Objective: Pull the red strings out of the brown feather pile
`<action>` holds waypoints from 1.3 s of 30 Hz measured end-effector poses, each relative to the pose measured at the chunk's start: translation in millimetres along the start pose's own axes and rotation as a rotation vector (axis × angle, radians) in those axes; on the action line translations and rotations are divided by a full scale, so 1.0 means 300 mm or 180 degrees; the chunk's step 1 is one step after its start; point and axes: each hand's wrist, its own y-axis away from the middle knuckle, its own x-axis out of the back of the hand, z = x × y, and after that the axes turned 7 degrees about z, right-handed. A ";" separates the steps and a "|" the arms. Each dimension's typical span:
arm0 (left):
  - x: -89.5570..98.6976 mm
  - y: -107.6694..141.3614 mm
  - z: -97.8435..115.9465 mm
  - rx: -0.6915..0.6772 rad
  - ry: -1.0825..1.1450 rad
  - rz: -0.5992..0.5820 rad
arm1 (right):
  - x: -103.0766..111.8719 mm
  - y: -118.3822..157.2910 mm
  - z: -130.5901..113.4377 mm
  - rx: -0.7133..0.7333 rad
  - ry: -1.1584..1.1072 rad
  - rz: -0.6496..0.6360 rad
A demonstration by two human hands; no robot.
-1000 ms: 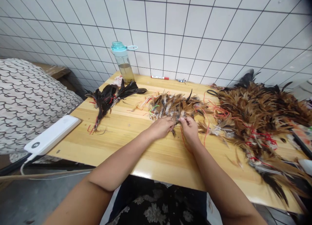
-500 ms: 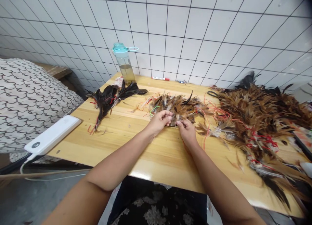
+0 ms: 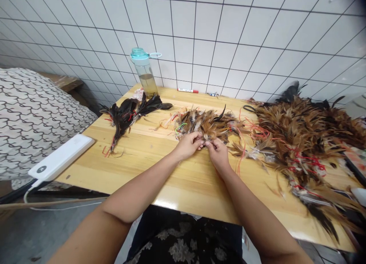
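Note:
Brown feathers (image 3: pixel 211 121) lie in a bunch at the middle of the wooden table (image 3: pixel 137 165), with green and red strings at its edges. At the bunch's near edge, my left hand (image 3: pixel 190 144) is closed in a pinch. My right hand (image 3: pixel 217 151) pinches right beside it, the fingertips of both almost touching. What lies between the fingertips is too small to make out. Red strings (image 3: pixel 259 130) run from the bunch towards a large pile of brown feathers (image 3: pixel 297 130) on the right.
Black feathers (image 3: pixel 122 115) lie on the left, near a water bottle (image 3: pixel 146 75). A red and white marker (image 3: pixel 188 90) rests by the tiled wall. At the table's left edge is a white power bank (image 3: pixel 61 157) with a cable. A patterned cushion (image 3: pixel 40 123) stands beyond it.
My hands have come closer together at the near edge of the brown bunch, and my left hand has moved slightly down towards me.

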 end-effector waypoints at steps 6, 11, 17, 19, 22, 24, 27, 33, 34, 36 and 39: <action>0.008 -0.003 0.018 -0.0060 0.0267 0.0269 | 0.000 -0.001 0.003 0.0015 0.0010 0.0037; 0.002 0.005 0.052 0.0275 0.0993 0.0310 | 0.001 0.000 0.001 -0.0027 -0.0005 0.0029; 0.004 0.011 0.062 0.0321 0.0735 0.0190 | -0.002 0.000 -0.003 -0.0070 -0.0044 0.0064; 0.007 0.009 0.060 0.0225 0.0636 0.0215 | -0.002 -0.001 -0.004 -0.0103 -0.0063 0.0071; 0.010 0.004 0.052 0.0143 0.0633 0.0230 | -0.002 -0.002 -0.002 -0.0180 -0.0113 0.0036; 0.010 0.001 0.045 0.0153 0.0688 0.0216 | -0.003 -0.003 0.002 -0.0250 -0.0164 -0.0042; 0.008 -0.001 0.038 0.0210 0.0692 0.0197 | -0.005 -0.002 0.009 -0.0329 -0.0216 -0.0147; 0.008 0.004 0.044 0.0291 0.0777 0.0126 | -0.002 -0.004 0.004 -0.0178 -0.0211 -0.0193; 0.008 0.006 0.046 0.0321 0.0828 0.0113 | -0.001 -0.004 0.000 -0.0150 -0.0207 -0.0240; 0.009 0.007 0.048 0.0399 0.0951 0.0076 | 0.001 -0.006 -0.005 -0.0105 -0.0217 -0.0331; 0.014 0.006 0.046 0.0504 0.1103 -0.0033 | 0.003 -0.008 -0.009 -0.0030 -0.0238 -0.0460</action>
